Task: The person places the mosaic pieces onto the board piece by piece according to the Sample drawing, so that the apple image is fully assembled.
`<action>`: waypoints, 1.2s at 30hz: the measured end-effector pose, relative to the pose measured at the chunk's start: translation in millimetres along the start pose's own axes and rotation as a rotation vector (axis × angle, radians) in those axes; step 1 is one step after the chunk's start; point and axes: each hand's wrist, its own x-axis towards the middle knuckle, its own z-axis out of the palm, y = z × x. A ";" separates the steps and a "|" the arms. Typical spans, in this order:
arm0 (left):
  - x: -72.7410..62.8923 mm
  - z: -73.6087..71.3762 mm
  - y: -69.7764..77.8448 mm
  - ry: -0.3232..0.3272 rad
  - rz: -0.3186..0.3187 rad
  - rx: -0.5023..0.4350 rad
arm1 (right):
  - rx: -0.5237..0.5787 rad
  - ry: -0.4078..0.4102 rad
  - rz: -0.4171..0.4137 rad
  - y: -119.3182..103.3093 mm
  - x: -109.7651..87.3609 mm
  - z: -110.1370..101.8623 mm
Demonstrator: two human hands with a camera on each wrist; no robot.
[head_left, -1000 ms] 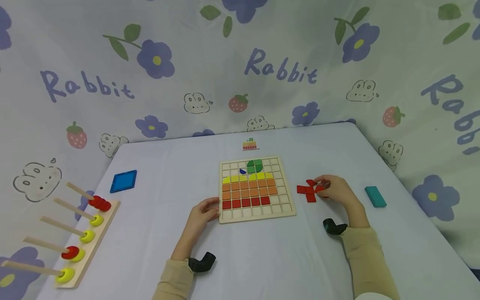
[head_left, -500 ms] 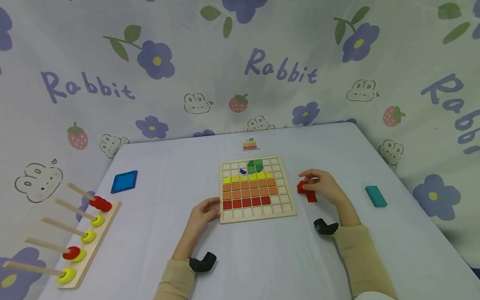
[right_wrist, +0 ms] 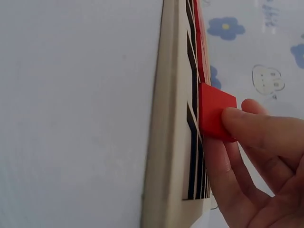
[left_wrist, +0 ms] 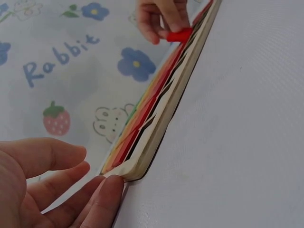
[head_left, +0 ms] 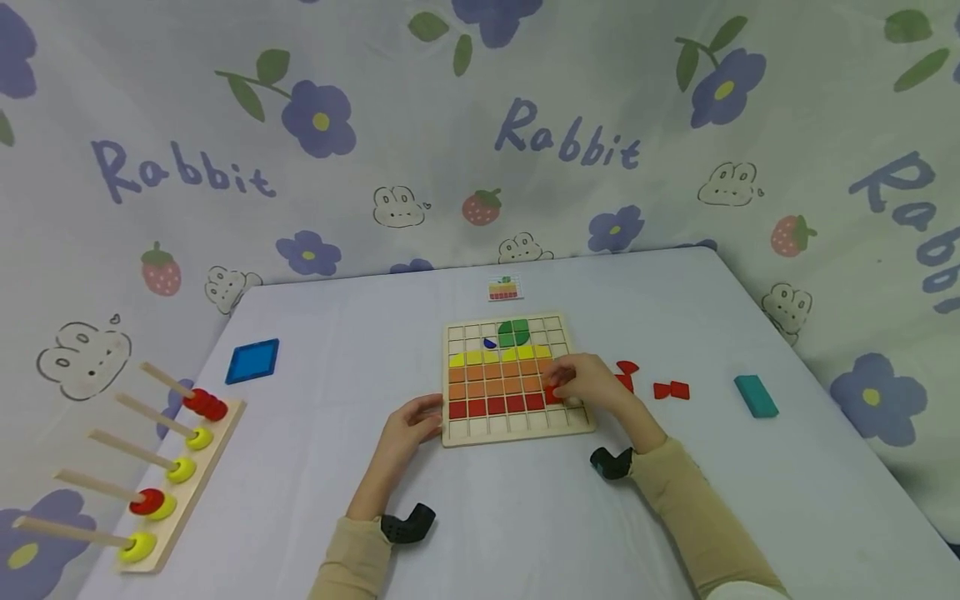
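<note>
My right hand [head_left: 588,383] pinches a red square tile [right_wrist: 216,111] between thumb and fingers. It holds the tile tilted at the end of the row of red squares [head_left: 495,406] on the wooden grid board [head_left: 459,428]. Above that row lie orange squares [head_left: 491,389], yellow pieces [head_left: 491,357], green pieces [head_left: 513,333] and a small blue piece [head_left: 490,342]. My left hand [head_left: 407,429] is at the board's left edge, its fingertips [left_wrist: 112,185] touching the near corner and the thumb apart from it.
Several loose red pieces [head_left: 679,390] lie right of the board, some partly behind my right hand. A small picture card [head_left: 505,287] is behind it. A teal block [head_left: 756,396] sits far right; a blue tray [head_left: 252,361] and a peg stand with rings [head_left: 187,483] are at left.
My right hand has moved left from the loose red pieces to the board, carrying a red square tile. My left hand has stayed at the board's edge.
</note>
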 end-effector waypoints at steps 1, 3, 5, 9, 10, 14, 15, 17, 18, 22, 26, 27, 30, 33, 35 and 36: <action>0.1 0.0 0.1 0.000 -0.003 0.004 | -0.010 0.005 0.010 -1.9 -0.6 1.0; -0.1 -0.1 0.4 -0.004 0.001 0.006 | -0.030 0.013 0.007 -4.1 -1.7 2.0; 1.5 -0.6 -3.2 0.000 0.005 0.006 | -0.056 0.007 -0.008 -5.5 -2.3 2.7; 1.6 -0.3 -3.6 0.002 0.008 0.008 | -0.123 -0.005 -0.045 -4.8 -2.5 3.9; 1.7 -0.2 -3.4 0.003 0.004 0.008 | -0.138 -0.007 -0.052 -4.4 -2.5 4.1; 2.0 0.0 -3.2 0.004 -0.001 0.011 | -0.165 0.001 -0.059 -3.6 -2.5 4.9; 2.1 0.0 -3.4 0.004 0.002 0.013 | -0.164 -0.001 -0.060 -3.6 -2.5 5.0; 2.2 0.1 -3.8 0.006 0.003 0.019 | -0.157 -0.009 -0.063 -3.6 -2.9 4.9; 2.4 0.2 -3.9 0.007 -0.001 0.019 | -0.151 -0.016 -0.065 -3.9 -3.6 4.4; 2.2 0.1 -3.4 0.006 -0.003 0.022 | -0.136 -0.020 -0.085 -4.2 -9.2 -2.9; 1.6 -0.2 -2.2 0.001 0.001 0.017 | -0.136 0.032 -0.108 -1.9 -19.4 -21.6; 1.5 -0.3 -1.8 0.001 -0.003 0.013 | -0.139 0.051 -0.105 0.1 -21.9 -27.2; 0.7 -0.5 -0.5 -0.001 0.004 0.015 | -0.163 0.104 -0.088 8.3 -29.7 -44.3; 0.6 -0.5 -0.2 0.000 -0.001 0.021 | -0.157 0.148 -0.016 18.6 -39.1 -59.4; 0.5 -0.5 -0.6 0.001 -0.002 0.024 | -0.143 0.175 0.026 25.7 -46.9 -68.9; 0.7 -0.5 -1.5 0.002 -0.004 0.026 | -0.139 0.192 0.044 29.5 -51.2 -73.3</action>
